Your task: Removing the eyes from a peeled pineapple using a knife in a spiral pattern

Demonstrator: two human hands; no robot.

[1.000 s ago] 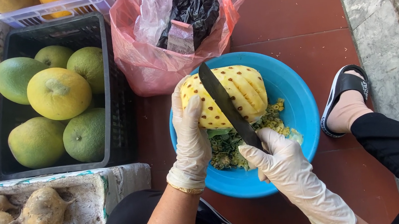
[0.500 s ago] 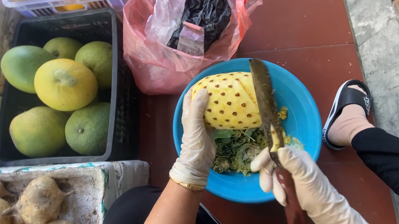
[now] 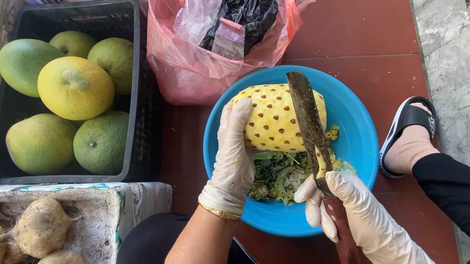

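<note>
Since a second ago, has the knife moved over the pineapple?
Yes. The knife has swung from a slant across the pineapple to nearly straight up and down, toward the fruit's right end, judged against the blue bowl.

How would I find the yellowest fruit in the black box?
Look left of the blue bowl to the black crate of round citrus fruits. The yellow pomelo lies on top in the middle, pale yellow with a dimpled stem end, while its neighbours are all green.
</note>
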